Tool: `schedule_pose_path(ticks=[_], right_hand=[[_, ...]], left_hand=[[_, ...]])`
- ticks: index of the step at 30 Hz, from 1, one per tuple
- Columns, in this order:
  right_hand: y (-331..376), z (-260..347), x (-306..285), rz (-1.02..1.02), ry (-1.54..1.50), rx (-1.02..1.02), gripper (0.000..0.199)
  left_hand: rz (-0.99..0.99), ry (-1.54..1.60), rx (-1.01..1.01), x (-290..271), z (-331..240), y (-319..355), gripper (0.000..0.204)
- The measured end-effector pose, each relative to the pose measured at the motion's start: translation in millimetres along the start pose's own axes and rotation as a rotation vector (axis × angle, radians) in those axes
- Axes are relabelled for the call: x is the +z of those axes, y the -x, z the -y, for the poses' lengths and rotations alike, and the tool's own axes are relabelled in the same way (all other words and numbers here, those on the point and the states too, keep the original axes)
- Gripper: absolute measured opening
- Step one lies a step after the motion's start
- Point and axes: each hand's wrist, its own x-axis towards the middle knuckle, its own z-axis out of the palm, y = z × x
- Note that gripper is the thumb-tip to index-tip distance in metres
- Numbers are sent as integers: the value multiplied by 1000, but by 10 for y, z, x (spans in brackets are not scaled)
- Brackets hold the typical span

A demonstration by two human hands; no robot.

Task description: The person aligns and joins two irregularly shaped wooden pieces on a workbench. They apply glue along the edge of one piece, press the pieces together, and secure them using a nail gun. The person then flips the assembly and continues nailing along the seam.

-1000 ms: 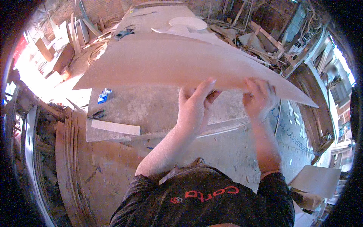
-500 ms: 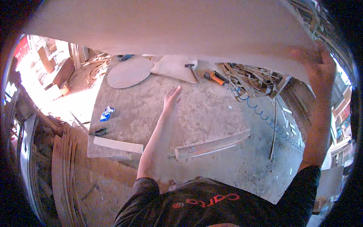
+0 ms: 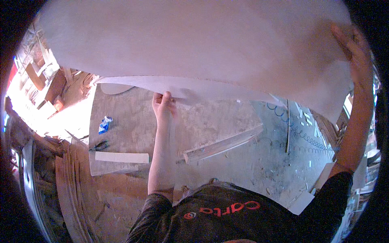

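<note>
A large, pale, thin sheet (image 3: 194,40) fills the upper part of the view, tilted above the worktable (image 3: 125,117). Its lower edge bows, and a lighter band shows beneath that edge. My left hand (image 3: 164,106) is closed at this lower edge, thumb up, pinching the sheet near its middle. My right hand (image 3: 353,48) is raised high at the sheet's right side, gripping there with some fingers stretched along the face; part of its grip is hidden. A pale round board (image 3: 116,88) lies on the table, mostly covered by the sheet.
A blue-and-white packet (image 3: 105,124), dark pliers (image 3: 99,146) and a pale strip (image 3: 121,157) lie toward the table's left. A wooden beam (image 3: 223,143) runs along its near edge. A blue coiled hose (image 3: 300,133) hangs at right. Stacked boards (image 3: 71,182) stand at left.
The sheet has come lower and nearer, covering the hammer, orange tool and scraps. My left hand has moved left and closed on its edge; my right hand has shifted up and right.
</note>
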Motion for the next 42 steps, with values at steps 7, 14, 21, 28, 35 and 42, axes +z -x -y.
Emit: schedule_pose_path(ticks=[7, 14, 21, 28, 35, 42], right_hand=[[-188, -869, 899, 212, 30, 43, 31], [156, -2174, 2064, 460, 11, 253, 31], [667, -3649, 3529, 656, -237, 309, 19], [1249, -3963, 4406, 1014, -535, 586, 30], [1645, -4050, 4838, 1151, -444, 625, 36], [1804, -4058, 5094, 1001, -665, 757, 28]], left_hand=[[-298, -306, -228, 26, -256, 686, 35], [-424, -556, -369, -250, -33, 1366, 37], [-550, -898, -508, -568, 423, 1931, 34], [-936, -783, -592, -290, 783, 2392, 28], [-1071, -812, -678, -72, 945, 2645, 28], [-1063, -859, -713, -47, 1138, 2712, 34]])
